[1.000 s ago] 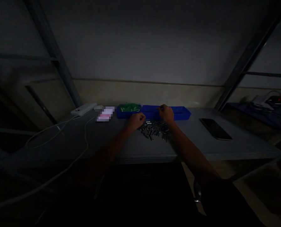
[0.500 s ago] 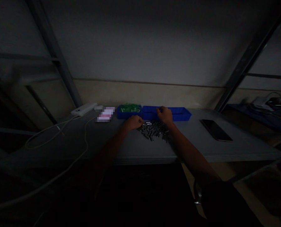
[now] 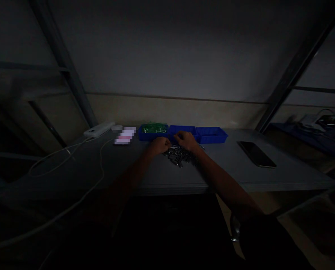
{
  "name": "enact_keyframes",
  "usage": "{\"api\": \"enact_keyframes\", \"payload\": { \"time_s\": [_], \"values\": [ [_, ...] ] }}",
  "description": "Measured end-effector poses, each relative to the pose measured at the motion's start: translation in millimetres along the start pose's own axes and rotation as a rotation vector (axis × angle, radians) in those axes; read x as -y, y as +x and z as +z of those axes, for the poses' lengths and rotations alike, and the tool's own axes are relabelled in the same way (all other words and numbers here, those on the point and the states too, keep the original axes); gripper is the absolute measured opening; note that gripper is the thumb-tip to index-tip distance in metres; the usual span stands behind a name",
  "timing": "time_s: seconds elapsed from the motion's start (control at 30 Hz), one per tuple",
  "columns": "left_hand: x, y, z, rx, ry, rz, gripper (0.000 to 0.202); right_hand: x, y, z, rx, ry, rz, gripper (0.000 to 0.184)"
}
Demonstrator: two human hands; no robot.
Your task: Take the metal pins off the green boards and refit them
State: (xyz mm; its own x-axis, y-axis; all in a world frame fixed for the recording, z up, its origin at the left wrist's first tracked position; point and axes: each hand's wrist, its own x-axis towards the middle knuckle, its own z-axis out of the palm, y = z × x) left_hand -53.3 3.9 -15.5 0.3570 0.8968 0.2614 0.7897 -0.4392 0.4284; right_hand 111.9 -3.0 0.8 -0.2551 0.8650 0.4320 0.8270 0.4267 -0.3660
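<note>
Movement: right hand (image 3: 187,140) has left blue tray (image 3: 212,135) for metal pile (image 3: 180,156) beside left hand (image 3: 160,145); grips unclear

The picture is very dim and underexposed. Faint light reaches only the centre; the lower frame sinks into black. Edges bend outward.

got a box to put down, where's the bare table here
Bare table lies between the pile of metal parts and the phone, and between the white cable and the left hand. Crowded: the back edge along the blue trays, and the pile, with the right hand at it too.
</note>
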Motion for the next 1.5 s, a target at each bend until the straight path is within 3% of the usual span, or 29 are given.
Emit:
{"api": "enact_keyframes", "payload": {
  "time_s": [0.17,0.23,0.43,0.7,0.87,1.2,1.5],
  "values": [
    [-8.2,-2.5,-6.2,0.189,0.0,-0.019,0.019,0.9,-0.2,0.7,0.049,-0.003,-0.004,0.029],
    [-9.0,-2.8,-7.5,0.214,0.0,-0.038,0.018,1.3,-0.3,1.9,0.074,0.005,-0.001,0.028],
    [-5.7,-1.0,-7.6,0.032,-0.006,-0.046,0.021,0.4,-0.7,1.1,0.081,0.067,-0.068,0.023],
    [-6.0,3.8,-8.8,-0.181,-0.236,0.05,0.02,-3.7,-0.9,-5.4,0.112,0.169,-0.109,0.025],
    [-5.2,5.0,-6.7,-0.218,-0.379,0.044,0.018,-6.1,0.3,-2.5,0.054,0.204,-0.15,0.023],
    [-3.1,6.1,-9.6,-0.243,-0.305,0.098,0.02,-9.6,3.7,-1.3,0.048,0.322,-0.201,0.015],
    [-9.7,3.5,-15.6,-0.259,-0.332,0.113,0.02,-12.8,6.4,2.8,0.156,0.827,-0.011,0.029]
  ]
}}
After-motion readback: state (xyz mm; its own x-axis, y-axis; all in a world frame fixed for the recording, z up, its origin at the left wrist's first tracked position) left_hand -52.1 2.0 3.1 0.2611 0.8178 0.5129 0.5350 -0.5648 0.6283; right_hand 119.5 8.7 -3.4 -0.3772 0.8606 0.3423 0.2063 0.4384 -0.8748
